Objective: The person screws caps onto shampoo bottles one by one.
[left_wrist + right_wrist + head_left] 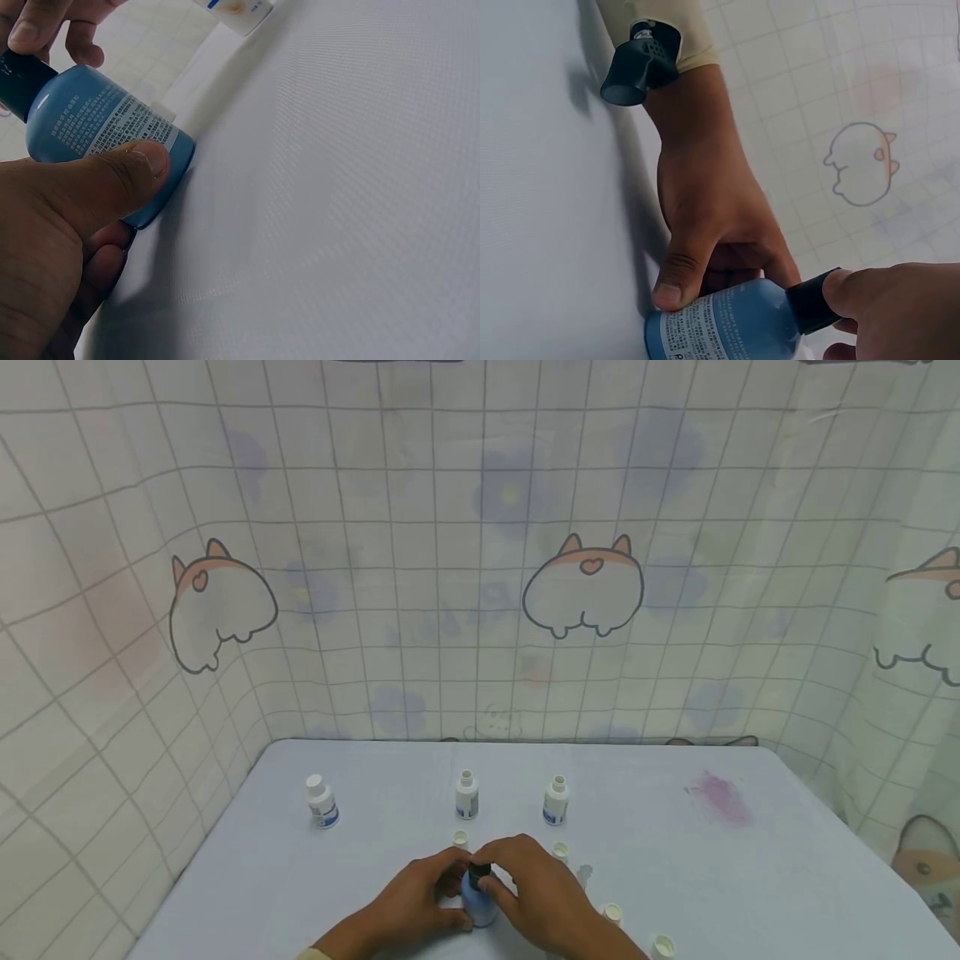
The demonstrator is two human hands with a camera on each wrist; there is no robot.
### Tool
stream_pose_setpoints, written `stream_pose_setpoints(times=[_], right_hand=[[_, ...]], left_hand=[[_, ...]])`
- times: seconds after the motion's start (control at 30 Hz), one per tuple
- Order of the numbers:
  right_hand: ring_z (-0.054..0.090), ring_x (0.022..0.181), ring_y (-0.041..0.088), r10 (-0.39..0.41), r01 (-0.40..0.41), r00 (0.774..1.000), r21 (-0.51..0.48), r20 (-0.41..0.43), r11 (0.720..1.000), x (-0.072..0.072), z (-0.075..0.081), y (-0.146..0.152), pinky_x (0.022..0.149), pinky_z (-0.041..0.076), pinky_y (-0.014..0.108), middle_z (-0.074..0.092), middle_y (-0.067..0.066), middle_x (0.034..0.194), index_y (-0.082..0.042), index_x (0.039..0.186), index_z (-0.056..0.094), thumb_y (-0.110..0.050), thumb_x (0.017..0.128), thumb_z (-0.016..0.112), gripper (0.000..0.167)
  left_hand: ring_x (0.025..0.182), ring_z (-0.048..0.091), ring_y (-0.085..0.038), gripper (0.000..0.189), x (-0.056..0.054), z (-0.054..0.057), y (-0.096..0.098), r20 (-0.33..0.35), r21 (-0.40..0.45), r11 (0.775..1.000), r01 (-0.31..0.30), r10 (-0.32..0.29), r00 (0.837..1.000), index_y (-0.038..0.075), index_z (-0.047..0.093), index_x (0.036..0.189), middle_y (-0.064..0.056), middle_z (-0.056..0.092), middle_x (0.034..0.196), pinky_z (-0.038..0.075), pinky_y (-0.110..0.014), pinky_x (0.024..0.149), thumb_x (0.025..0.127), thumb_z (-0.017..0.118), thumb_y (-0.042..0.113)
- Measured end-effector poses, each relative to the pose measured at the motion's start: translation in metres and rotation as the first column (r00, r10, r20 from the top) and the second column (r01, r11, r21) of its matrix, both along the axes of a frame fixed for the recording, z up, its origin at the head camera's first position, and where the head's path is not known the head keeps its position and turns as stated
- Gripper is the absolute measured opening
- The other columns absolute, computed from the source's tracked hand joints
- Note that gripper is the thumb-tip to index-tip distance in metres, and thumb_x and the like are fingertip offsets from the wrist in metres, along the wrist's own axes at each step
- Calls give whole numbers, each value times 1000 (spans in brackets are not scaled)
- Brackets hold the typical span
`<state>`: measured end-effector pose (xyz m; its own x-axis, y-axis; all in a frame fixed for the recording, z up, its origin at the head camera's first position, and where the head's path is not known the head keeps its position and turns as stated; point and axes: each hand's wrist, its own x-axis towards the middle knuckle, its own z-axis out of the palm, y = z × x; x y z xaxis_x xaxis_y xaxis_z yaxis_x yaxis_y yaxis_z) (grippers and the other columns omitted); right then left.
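Observation:
A blue bottle (480,907) with a dark cap (812,302) stands at the front middle of the table (247,877). My left hand (412,897) grips its body; in the left wrist view the thumb lies across the printed label (139,124). From the other side my right hand (546,893) pinches the cap between thumb and fingers. The cap sits on the bottle's neck, partly covered by those fingers in the head view. Just behind the hands lie a small white cap (461,838) and another white cap (560,850).
Toward the back stand three white bottles: a capped one (322,802) at left, an uncapped one (467,797) in the middle and another uncapped one (556,802) to its right. More white caps (663,947) lie by my right forearm. A pink stain (720,797) marks the right side.

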<state>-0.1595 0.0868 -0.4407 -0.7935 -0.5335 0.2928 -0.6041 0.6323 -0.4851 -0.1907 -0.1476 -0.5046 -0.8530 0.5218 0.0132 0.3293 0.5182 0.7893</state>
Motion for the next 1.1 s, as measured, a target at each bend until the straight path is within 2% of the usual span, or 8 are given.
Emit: stream_pose_setpoints(times=[0.2,0.37,0.5,0.83,1.1], right_hand=[[58,119,11,3,-4,1000,-10,-5,1000,2,-2,-1,91,56,32,63,-10,128,-22,127,66,-25,100,69,27],[58,123,13,64,-64,996,-7,-56,998,3,-4,0,96,55,34,63,-6,134,-17,136,63,-13,101,66,36],[58,122,12,69,-69,996,-2,-55,998,2,-4,0,97,54,33,63,-8,133,-19,136,63,-7,100,65,38],[59,120,11,31,-32,997,-6,-65,999,0,-7,2,93,55,34,65,-10,129,-21,130,67,-17,100,69,30],[59,122,11,68,-69,996,-25,-56,997,0,-10,3,97,54,33,62,-8,135,-21,138,62,-6,100,65,41]], left_hand=[[100,64,-2,63,1,1,0,-3,-10,1000,-12,12,1000,31,59,131,15,66,117,54,-26,90,77,91,32],[100,64,-3,64,3,2,0,3,-21,1000,-20,20,1000,29,58,131,15,66,117,54,-26,90,77,91,32],[100,64,-2,63,2,2,1,10,-33,999,-30,30,999,30,59,130,17,65,116,54,-26,90,77,91,33],[98,64,-2,63,2,3,1,-12,-36,999,-23,23,1000,30,59,131,16,66,115,55,-27,88,77,91,32],[99,64,-2,64,0,2,3,42,-42,998,-42,44,998,31,59,131,18,65,116,54,-27,90,77,92,30]])
